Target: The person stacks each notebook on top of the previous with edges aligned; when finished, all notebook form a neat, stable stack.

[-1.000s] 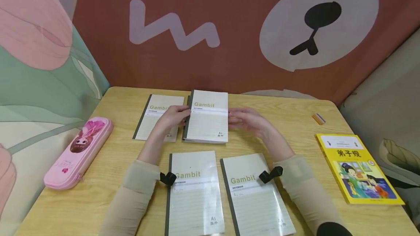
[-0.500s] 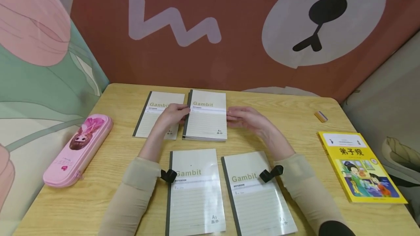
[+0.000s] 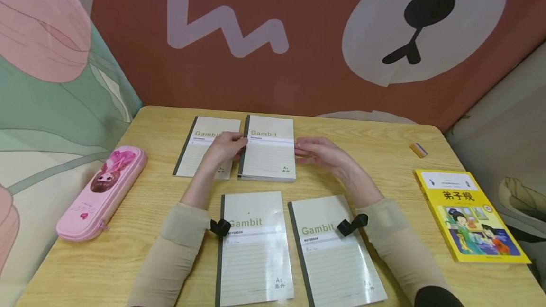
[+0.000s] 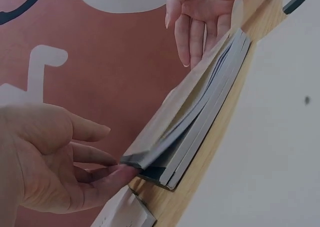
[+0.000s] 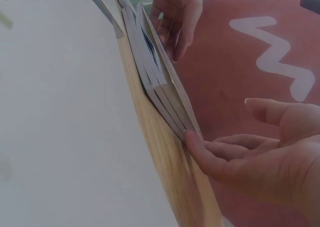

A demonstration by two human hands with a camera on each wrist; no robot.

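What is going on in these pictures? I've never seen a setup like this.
No robot here, just a person's bare left hand and right hand. The wide picture comes from a camera worn on the head; the two close ones come from cameras on the wrists. On the wooden table are a stack of Gambit notebooks toward the far side, one notebook to its left, and two nearer notebooks. A pink pencil case lies at far left, a yellow book and what may be an eraser at right. The left hand touches the stack's dark spine side, the right hand its opposite edge; nothing appears firmly clasped.
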